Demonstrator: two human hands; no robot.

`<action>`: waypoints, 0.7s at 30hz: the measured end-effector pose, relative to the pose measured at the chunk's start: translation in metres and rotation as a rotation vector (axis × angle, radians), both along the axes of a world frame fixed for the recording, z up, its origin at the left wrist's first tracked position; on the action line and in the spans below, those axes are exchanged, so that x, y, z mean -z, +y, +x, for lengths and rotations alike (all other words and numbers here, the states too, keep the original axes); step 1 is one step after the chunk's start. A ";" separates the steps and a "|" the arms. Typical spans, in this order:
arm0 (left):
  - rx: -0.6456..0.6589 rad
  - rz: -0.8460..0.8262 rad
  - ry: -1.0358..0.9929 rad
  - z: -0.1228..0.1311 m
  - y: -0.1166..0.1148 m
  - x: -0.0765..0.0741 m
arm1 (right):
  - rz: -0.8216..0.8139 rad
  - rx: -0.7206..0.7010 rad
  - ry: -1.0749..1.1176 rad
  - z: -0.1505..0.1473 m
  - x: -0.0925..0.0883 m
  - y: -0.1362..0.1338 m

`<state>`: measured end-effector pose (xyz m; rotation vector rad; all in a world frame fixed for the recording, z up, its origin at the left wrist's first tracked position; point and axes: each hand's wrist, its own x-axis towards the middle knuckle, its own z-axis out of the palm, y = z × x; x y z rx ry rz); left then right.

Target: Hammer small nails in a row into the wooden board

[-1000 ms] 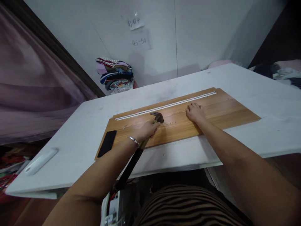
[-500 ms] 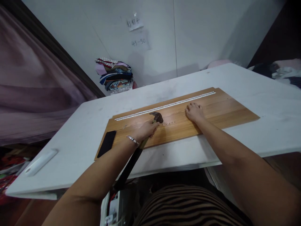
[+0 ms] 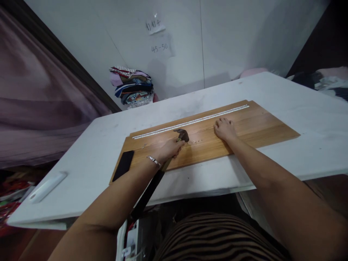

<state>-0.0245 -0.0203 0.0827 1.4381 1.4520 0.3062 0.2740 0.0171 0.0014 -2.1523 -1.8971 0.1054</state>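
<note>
My left hand (image 3: 170, 148), with a silver bracelet at the wrist, is closed around a claw hammer (image 3: 184, 135) close below its head. The hammer's dark handle grip (image 3: 149, 192) slants back toward my body, past the table's front edge. Under the hammer lies a wood-grain board (image 3: 201, 154). Just right of the hammer head, a short row of several small dark nails or holes (image 3: 198, 140) shows on the board; which they are I cannot tell. My right hand (image 3: 225, 129) rests on the board further right, its fingers slightly bent and apart, holding nothing.
A pale strip (image 3: 190, 122) runs along the board's far side. On its left end lies a black flat rectangle (image 3: 123, 165), with tiny pieces (image 3: 144, 146) nearby. The white table (image 3: 108, 137) also bears a white elongated object (image 3: 48, 186). Folded clothes (image 3: 133, 87) are stacked by the wall.
</note>
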 end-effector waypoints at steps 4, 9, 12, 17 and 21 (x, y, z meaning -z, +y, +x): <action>0.000 0.001 -0.005 0.001 0.000 -0.002 | -0.002 0.004 -0.004 0.000 0.000 0.000; 0.025 0.000 0.019 0.001 -0.001 0.001 | -0.001 0.004 0.000 -0.001 -0.001 0.000; 0.014 -0.003 0.007 0.001 -0.002 0.000 | -0.003 -0.003 0.005 0.000 -0.001 -0.001; -0.004 -0.010 -0.015 0.002 -0.003 -0.009 | 0.002 0.003 0.015 0.000 -0.001 -0.001; -0.020 -0.003 0.004 0.002 -0.002 -0.011 | -0.011 0.004 0.007 -0.001 -0.002 -0.001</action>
